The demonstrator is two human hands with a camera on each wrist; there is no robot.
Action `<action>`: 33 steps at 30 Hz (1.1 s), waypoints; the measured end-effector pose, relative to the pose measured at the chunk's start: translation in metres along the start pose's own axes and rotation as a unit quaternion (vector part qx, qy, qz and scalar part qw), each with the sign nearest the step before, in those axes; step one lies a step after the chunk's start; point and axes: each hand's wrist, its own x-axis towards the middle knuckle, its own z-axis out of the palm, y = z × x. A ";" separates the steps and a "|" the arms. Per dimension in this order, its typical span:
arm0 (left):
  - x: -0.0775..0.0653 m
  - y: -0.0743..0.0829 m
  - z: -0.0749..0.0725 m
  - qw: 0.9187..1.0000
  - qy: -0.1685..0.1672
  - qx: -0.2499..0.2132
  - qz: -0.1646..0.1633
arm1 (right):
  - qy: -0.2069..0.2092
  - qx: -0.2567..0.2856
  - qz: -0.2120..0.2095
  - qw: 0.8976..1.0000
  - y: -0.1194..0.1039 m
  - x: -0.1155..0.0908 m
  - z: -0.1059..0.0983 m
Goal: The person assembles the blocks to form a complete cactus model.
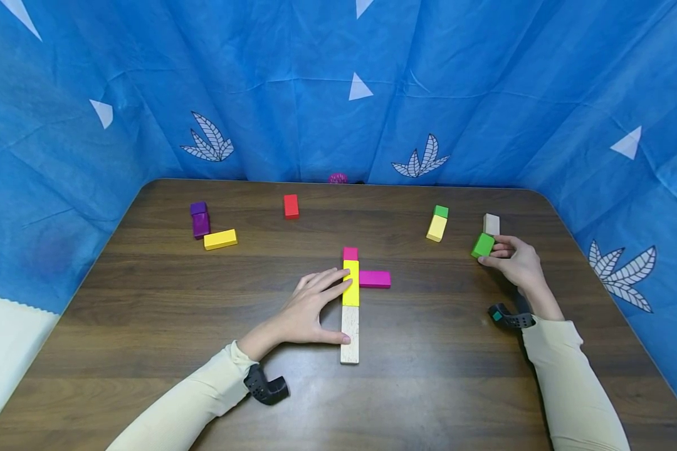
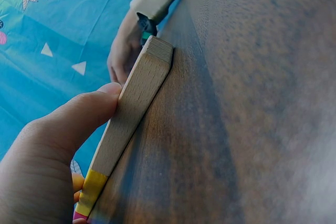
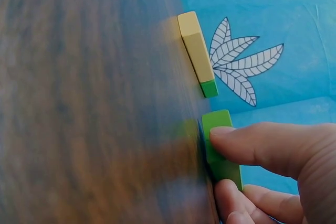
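Brown wood-grain table (image 1: pixel 429 376), on it red, purple, yellow, white, pink, cream and green blocks (image 1: pixel 351 351)

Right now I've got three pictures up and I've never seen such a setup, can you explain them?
There's no machine, just a person's bare left hand and right hand. The wide picture comes from a camera on the person's head; the two close ones come from the black wrist cameras, each watching its own hand. On the brown table lie blocks: a pink block, a yellow block and a whitish block in line, with a longer pink block beside them, plus a red block, purple blocks and others farther off. The left hand's thumb touches the whitish block, its fingertips the yellow one. The right hand pinches a green block, near a white block.
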 end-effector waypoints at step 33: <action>0.000 0.000 -0.001 1.000 -0.003 0.000 0.002 | -0.089 -0.007 -0.144 0.986 -0.105 -0.019 0.061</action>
